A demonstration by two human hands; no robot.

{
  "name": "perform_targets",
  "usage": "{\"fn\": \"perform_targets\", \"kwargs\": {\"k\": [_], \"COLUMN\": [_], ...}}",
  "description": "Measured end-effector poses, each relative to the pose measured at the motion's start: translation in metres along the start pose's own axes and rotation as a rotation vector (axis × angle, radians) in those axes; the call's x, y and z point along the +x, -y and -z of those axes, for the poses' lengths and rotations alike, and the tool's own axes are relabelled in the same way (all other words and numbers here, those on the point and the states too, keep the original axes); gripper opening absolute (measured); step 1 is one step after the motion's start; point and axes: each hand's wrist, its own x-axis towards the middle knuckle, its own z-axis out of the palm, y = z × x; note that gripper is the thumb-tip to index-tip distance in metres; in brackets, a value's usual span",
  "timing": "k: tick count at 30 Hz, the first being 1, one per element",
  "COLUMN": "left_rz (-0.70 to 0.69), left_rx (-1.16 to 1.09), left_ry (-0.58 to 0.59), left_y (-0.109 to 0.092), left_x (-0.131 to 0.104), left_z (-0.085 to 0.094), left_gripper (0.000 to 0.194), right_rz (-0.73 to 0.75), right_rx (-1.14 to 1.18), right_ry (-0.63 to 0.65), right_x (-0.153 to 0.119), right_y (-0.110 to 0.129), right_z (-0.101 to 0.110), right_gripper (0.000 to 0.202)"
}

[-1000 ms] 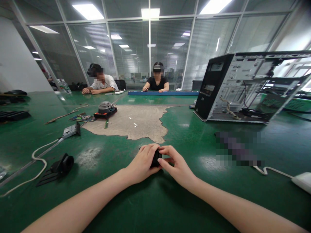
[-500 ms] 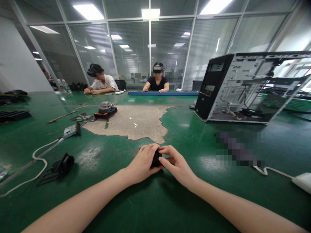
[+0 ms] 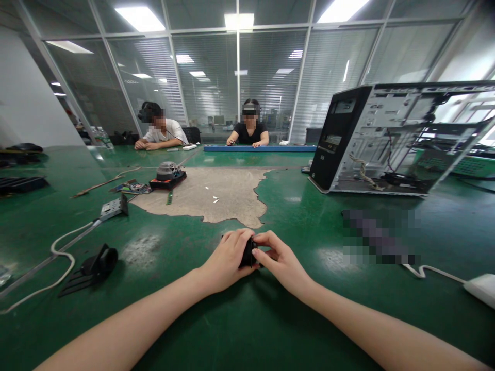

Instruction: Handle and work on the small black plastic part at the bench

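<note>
A small black boxy part (image 3: 248,254) is between my two hands, just above or on the green tabletop (image 3: 240,330); most of it is covered by fingers, so its kind does not show. My left hand (image 3: 228,257) is wrapped over its top and left side, with the thumb underneath. From the right, my right hand (image 3: 281,263) pinches its edge with thumb and fingertips. Beyond the hands lies the ragged tan bare patch (image 3: 232,198) of the table.
A black plastic duct-like part (image 3: 96,265) and a metal bracket (image 3: 114,206) lie left. A heatsink fan (image 3: 168,172) sits further back beside a circuit board (image 3: 133,186). An open computer case (image 3: 344,139) stands right. Two people (image 3: 251,131) sit across, near a blue bar (image 3: 259,148).
Almost nothing differs. Both hands keep their hold on the black part, with at most a slight shift of the right fingers.
</note>
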Motion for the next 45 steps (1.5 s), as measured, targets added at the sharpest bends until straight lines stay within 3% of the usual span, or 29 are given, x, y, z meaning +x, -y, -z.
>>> {"fn": "perform_targets", "kwargs": {"k": [4, 10, 17, 26, 32, 40, 45], "left_rz": [0.000, 0.007, -0.002, 0.015, 0.003, 0.007, -0.004], "left_rx": [0.005, 0.005, 0.008, 0.007, 0.017, 0.020, 0.024], "left_ry": [0.016, 0.011, 0.007, 0.025, 0.023, 0.025, 0.013], "left_y": [-0.0001, 0.0005, 0.0009, 0.0008, 0.0010, 0.0007, 0.0015], "left_x": [0.0001, 0.0001, -0.0003, 0.0003, -0.0010, 0.0005, -0.0008], "left_z": [0.0003, -0.0006, -0.0005, -0.0008, -0.0009, -0.0003, -0.0009], "left_gripper": [0.052, 0.053, 0.056, 0.052, 0.057, 0.054, 0.058], "right_rz": [0.006, -0.120, -0.005, -0.109, -0.006, -0.122, -0.031], "right_rx": [0.017, 0.053, 0.029, 0.045, 0.016, 0.040, 0.040], "right_ry": [-0.023, 0.041, 0.002, 0.044, 0.018, 0.030, 0.037], "right_x": [0.0013, 0.0020, 0.0005, 0.0019, 0.0006, 0.0035, 0.0012], "right_y": [-0.0003, 0.0038, 0.0021, 0.0009, 0.0021, 0.0009, 0.0041], "right_z": [0.0002, -0.0007, 0.0006, 0.0000, 0.0007, 0.0001, 0.0000], "right_gripper": [0.013, 0.020, 0.015, 0.023, 0.016, 0.022, 0.016]}}
